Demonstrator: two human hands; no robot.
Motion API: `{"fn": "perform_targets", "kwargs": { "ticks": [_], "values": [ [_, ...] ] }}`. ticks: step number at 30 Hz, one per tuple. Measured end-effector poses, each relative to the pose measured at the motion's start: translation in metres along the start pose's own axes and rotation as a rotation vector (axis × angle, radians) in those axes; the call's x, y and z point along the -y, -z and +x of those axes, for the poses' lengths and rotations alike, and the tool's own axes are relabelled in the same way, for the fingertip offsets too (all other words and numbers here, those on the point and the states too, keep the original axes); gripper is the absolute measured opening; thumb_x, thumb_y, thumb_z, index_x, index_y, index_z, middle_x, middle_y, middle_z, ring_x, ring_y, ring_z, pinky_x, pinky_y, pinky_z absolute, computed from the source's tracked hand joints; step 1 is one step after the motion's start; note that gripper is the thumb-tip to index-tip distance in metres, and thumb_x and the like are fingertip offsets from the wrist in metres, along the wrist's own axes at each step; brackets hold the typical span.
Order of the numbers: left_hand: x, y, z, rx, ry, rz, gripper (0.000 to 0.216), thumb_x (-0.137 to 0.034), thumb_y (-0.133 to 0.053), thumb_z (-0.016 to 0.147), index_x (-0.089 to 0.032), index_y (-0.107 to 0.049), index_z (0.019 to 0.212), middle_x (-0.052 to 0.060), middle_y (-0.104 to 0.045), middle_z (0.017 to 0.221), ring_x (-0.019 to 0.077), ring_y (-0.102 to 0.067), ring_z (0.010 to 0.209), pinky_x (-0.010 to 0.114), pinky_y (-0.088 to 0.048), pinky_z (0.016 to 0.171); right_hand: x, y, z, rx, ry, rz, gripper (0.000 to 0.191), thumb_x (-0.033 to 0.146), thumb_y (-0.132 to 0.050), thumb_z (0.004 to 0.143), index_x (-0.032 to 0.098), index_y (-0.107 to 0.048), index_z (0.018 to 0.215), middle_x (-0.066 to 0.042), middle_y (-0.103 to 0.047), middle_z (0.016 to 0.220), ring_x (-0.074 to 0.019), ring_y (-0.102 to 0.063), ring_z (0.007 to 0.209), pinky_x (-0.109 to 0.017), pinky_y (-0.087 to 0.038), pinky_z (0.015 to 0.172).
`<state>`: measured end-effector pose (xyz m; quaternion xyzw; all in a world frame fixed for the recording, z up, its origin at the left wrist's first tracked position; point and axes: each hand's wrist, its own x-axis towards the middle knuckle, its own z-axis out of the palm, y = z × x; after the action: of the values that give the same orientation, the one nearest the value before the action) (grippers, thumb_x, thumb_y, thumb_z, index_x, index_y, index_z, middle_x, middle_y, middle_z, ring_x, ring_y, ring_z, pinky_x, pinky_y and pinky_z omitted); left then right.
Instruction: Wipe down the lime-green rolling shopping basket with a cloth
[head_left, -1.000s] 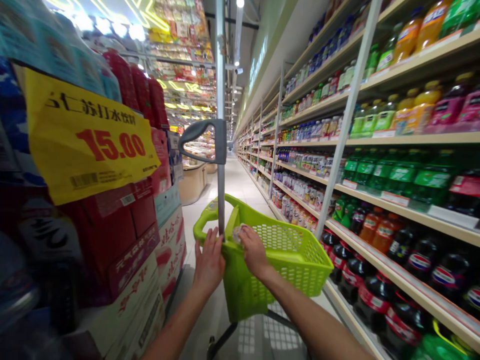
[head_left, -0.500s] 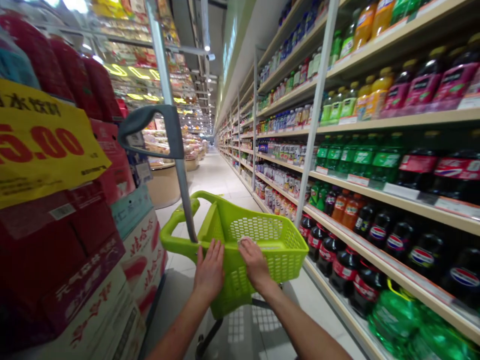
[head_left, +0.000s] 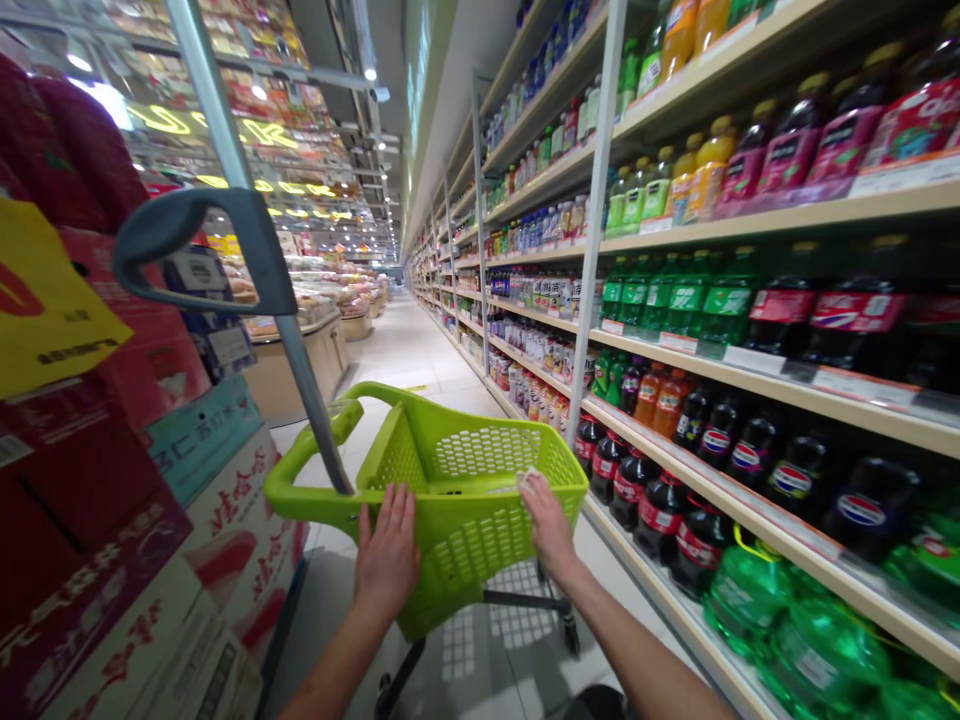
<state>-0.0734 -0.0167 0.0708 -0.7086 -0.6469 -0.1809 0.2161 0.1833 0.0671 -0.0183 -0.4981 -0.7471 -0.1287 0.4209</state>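
A lime-green plastic shopping basket (head_left: 465, 520) on a wheeled frame stands in a supermarket aisle in front of me. My left hand (head_left: 386, 555) lies flat with fingers stretched against the basket's near wall. My right hand (head_left: 547, 525) rests on the near right rim, fingers curled over the edge. A grey pull handle (head_left: 202, 250) on a metal pole (head_left: 300, 370) rises from the basket's left side. The basket's inside looks bare.
Long shelves of soda and juice bottles (head_left: 750, 300) run along the right. Stacked red and white drink cartons (head_left: 112, 500) with a yellow price sign (head_left: 45, 300) stand close on the left. The tiled aisle floor (head_left: 409, 350) stretches ahead toward round display counters (head_left: 300, 345).
The view has swung left to right and the basket has rolled forward along the aisle. My right hand slid from the basket's middle rim to its right corner.
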Motion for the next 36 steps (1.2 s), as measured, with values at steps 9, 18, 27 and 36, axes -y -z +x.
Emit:
{"fn": "perform_targets", "kwargs": {
  "ticks": [9, 18, 27, 36],
  "values": [
    [-0.003, 0.001, -0.003, -0.009, 0.003, -0.027, 0.059, -0.011, -0.039, 0.068, -0.010, -0.042, 0.127, 0.011, -0.037, 0.136, 0.0251, -0.028, 0.128, 0.050, -0.009, 0.107, -0.051, 0.022, -0.008, -0.087, -0.241, -0.041, 0.044, 0.000, -0.034, 0.071, 0.011, -0.063, 0.103, -0.016, -0.053, 0.121, -0.0252, -0.042, 0.119, -0.047, -0.036, 0.096],
    [0.009, 0.010, -0.007, -0.072, -0.034, -0.081, 0.055, -0.010, -0.039, 0.069, -0.015, -0.045, 0.123, 0.010, -0.046, 0.131, 0.0243, -0.035, 0.125, 0.050, -0.009, 0.107, 0.072, -0.021, -0.004, -0.066, 0.163, 0.147, 0.055, -0.002, -0.036, 0.072, 0.022, -0.052, 0.118, -0.008, -0.047, 0.128, -0.0197, -0.033, 0.126, -0.041, -0.041, 0.095],
    [0.105, 0.045, 0.013, -0.112, 0.148, 0.012, 0.038, -0.018, -0.045, 0.074, -0.019, -0.052, 0.111, 0.008, -0.055, 0.120, 0.0264, -0.040, 0.118, 0.051, -0.016, 0.103, 0.031, -0.034, 0.004, -0.012, -0.002, 0.139, 0.063, -0.005, -0.028, 0.067, 0.021, -0.054, 0.118, -0.008, -0.046, 0.130, -0.0205, -0.037, 0.124, -0.043, -0.038, 0.097],
    [0.055, 0.054, 0.020, -0.138, 0.139, -0.070, 0.027, -0.020, -0.049, 0.075, -0.023, -0.056, 0.101, 0.004, -0.061, 0.104, 0.0246, -0.047, 0.105, 0.049, -0.021, 0.099, 0.164, -0.043, 0.037, -0.133, 0.072, 0.393, 0.050, 0.002, -0.031, 0.076, 0.015, -0.049, 0.121, -0.011, -0.040, 0.134, -0.0192, -0.028, 0.128, -0.042, -0.034, 0.101]
  ]
}}
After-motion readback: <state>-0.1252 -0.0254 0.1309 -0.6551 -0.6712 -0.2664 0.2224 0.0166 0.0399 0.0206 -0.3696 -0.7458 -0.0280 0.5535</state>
